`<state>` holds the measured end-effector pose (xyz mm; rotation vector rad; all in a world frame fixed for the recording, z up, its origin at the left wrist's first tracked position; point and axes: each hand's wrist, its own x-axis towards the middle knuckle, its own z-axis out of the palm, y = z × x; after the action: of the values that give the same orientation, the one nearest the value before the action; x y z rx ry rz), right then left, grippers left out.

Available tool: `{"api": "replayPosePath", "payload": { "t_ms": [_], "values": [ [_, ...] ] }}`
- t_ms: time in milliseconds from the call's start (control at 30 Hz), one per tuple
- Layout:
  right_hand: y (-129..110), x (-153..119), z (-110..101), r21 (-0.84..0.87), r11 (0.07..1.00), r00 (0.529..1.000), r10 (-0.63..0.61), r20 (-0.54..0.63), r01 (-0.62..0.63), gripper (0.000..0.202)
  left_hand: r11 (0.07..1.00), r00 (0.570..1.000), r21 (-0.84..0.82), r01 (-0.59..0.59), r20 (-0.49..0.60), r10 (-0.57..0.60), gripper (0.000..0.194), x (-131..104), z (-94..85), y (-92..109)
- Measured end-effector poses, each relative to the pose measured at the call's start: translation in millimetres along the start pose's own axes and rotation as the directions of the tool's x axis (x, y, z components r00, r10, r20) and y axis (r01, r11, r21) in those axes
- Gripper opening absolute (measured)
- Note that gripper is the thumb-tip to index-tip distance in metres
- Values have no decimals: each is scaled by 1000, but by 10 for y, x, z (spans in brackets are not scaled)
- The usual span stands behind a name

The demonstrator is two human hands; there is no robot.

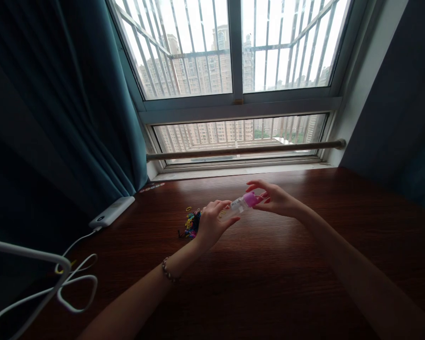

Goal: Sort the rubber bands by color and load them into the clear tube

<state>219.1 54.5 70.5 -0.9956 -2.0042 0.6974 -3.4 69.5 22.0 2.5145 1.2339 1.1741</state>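
A small clear bottle [235,208] with a pink cap [250,199] is held tilted above the table, its cap end up and to the right. My left hand [214,217] wraps round the bottle's lower body, thumb underneath. At the other end, my right hand [274,200] has its thumb and fingers closed at the cap, where a thin pink loop seems to run between them; the index finger is raised. Close behind my left hand lies a pile of small coloured elastic bands [191,224], partly hidden by that hand. A single yellow band [188,208] sits just beyond the pile.
The dark reddish wooden table [255,283] reaches to a barred window with a horizontal rail [248,150]. A white power bank [112,211] with a white cable [78,240] lies at the left by a blue curtain [102,104]. A white curved tube [28,251] stands at the near left.
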Motion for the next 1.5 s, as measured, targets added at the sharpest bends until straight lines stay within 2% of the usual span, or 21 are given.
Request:
{"api": "replayPosePath", "payload": {
  "t_ms": [100, 200, 267, 333, 400, 500, 567, 633, 733, 800, 933, 1000, 1100, 1167, 1267, 1433, 1500],
  "values": [
    [17, -3, 7, 14, 995, 995, 101, -19, -101, 53, 1000, 1000, -4, -9, 2, 9, 38, -5, 11, 6],
    [30, -9, -3, -73, 979, 982, 189, -9, -189, 49, 1000, 1000, -17, -14, 8, 14, 38, -10, 22, 2],
    [32, -15, -20, -106, 983, 989, 148, 5, -146, 54, 998, 1000, -56, -7, 19, 8, 38, -7, 30, -11],
    [27, -21, -30, -110, 993, 999, 51, 10, -50, 66, 994, 1000, -111, 6, 24, -3, 38, -3, 38, -27],
    [12, -25, -29, -112, 994, 1000, 4, 4, -4, 68, 989, 999, -150, 14, 30, -10, 38, -1, 48, -39],
    [-22, -27, -29, -124, 989, 996, 86, 8, -84, 51, 987, 999, -158, 16, 45, -9, 38, -5, 59, -39],
    [-42, -29, -43, -140, 982, 991, 133, 13, -130, 48, 988, 999, -153, 15, 51, -8, 38, -10, 62, -30],
    [-51, -35, -62, -157, 982, 994, 107, 15, -104, 53, 988, 999, -154, 15, 54, -7, 38, -13, 62, -22],
    [-44, -46, -72, -174, 985, 999, 10, 41, -2, 71, 987, 998, -160, 15, 60, -5, 39, -16, 64, -20],
    [-38, -49, -62, -181, 983, 998, -1, 63, 12, 68, 986, 998, -165, 15, 60, -5, 39, -17, 67, -24],
    [-56, -44, -47, -195, 978, 993, 88, 75, -72, 53, 986, 998, -168, 11, 56, -2, 39, -18, 71, -36],
    [-73, -44, -53, -197, 978, 995, 82, 56, -69, 57, 985, 998, -170, 11, 59, -1, 40, -18, 70, -38],
    [-86, -49, -60, -190, 982, 999, 2, 38, 5, 69, 986, 998, -168, 10, 65, 1, 40, -21, 69, -31],
    [-85, -51, -59, -182, 983, 999, 0, 49, 8, 64, 988, 998, -153, 2, 66, 8, 39, -23, 70, -26],
    [-76, -51, -54, -175, 983, 996, 62, 66, -50, 52, 991, 997, -134, -13, 67, 23, 39, -27, 77, -27],
    [-60, -49, -47, -179, 984, 995, 4, 97, 13, 72, 987, 997, -161, -12, 79, 25, 40, -34, 93, -51],
    [-65, -44, -46, -176, 984, 993, 50, 109, -31, 63, 987, 997, -162, -16, 77, 29, 41, -39, 99, -59]
  ]
}}
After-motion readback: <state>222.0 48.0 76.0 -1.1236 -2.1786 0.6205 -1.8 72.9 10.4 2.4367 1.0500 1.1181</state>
